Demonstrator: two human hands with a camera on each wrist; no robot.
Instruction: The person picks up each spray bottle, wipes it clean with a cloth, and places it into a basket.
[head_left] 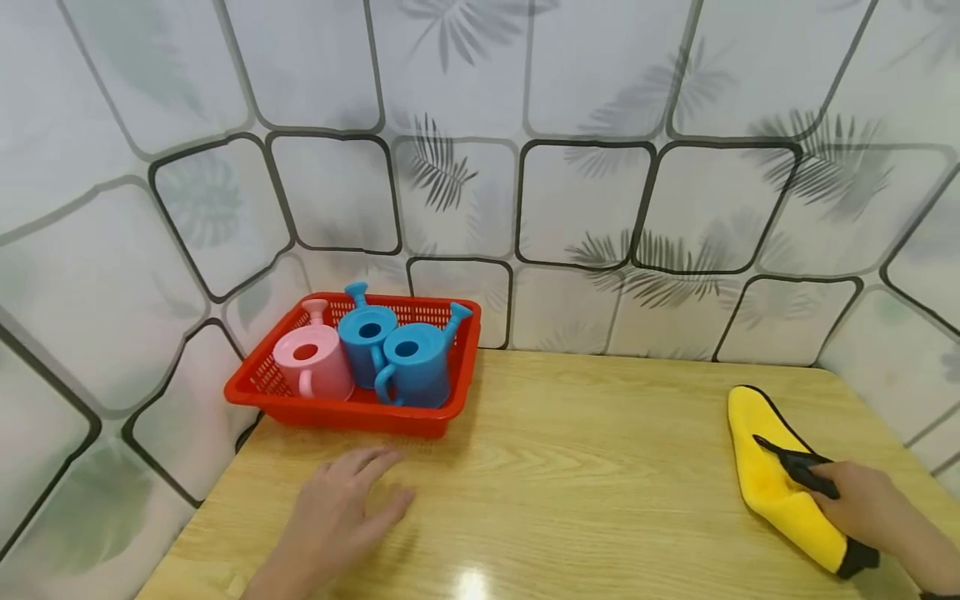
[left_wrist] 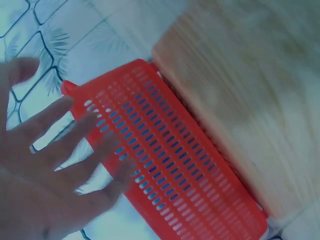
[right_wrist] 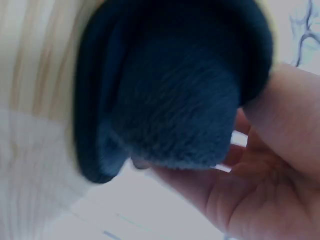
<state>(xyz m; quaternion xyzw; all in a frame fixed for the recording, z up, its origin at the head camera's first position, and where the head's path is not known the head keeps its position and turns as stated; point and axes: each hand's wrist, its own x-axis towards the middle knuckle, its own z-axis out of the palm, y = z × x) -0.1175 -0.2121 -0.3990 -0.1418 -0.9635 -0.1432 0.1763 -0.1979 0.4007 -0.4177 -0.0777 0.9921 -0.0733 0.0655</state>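
Observation:
In the head view a red plastic basket stands at the table's left side. Inside it are a pink toy watering can and two blue toy watering cans. My left hand is held in front of the basket, fingers spread and holding nothing. The basket's slotted wall appears beyond those fingers in the left wrist view. At the far right, my right hand grips the black part of a yellow slipper-like item with black trim. Its dark fuzzy lining fills the right wrist view.
A light wooden table spreads between the two hands. Behind it and along both sides rises a wall covering with stone-shaped outlines and leaf prints. The basket's back edge is close to that wall.

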